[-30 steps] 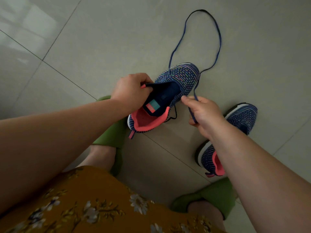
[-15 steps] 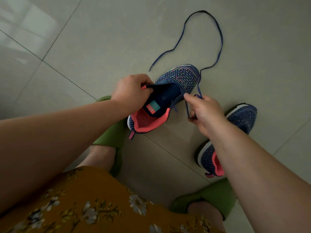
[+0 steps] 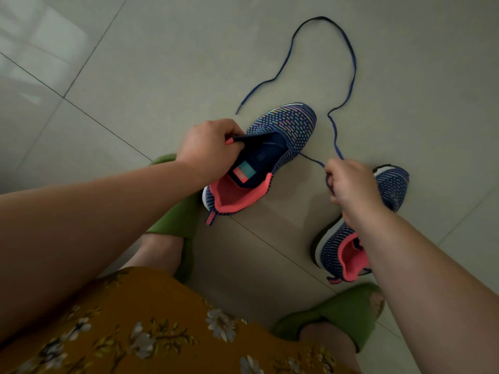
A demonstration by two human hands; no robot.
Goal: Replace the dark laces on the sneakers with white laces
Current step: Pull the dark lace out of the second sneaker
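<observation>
A navy knit sneaker [image 3: 280, 130] with a coral lining is held just above the floor. My left hand [image 3: 208, 147] grips its tongue. Its eyelets look bare of lace. My right hand [image 3: 348, 182] pinches a dark blue lace [image 3: 351, 63] to the right of that shoe. From my fingers the lace runs up in a big loop over the floor, and its free end lies left of the toe. The second sneaker [image 3: 388, 184] stands on the floor under my right wrist, partly hidden by my arm. No white lace is in view.
The floor is pale grey tile [image 3: 135, 63] with dark joints. My feet wear green slippers, one [image 3: 172, 220] under the held shoe, the other [image 3: 348, 314] at lower right. A mustard floral skirt [image 3: 121, 327] fills the lower left.
My right hand has drawn away to the right with the lace. The lace has come out of the held sneaker, and its far end has swung onto the floor left of the toe.
</observation>
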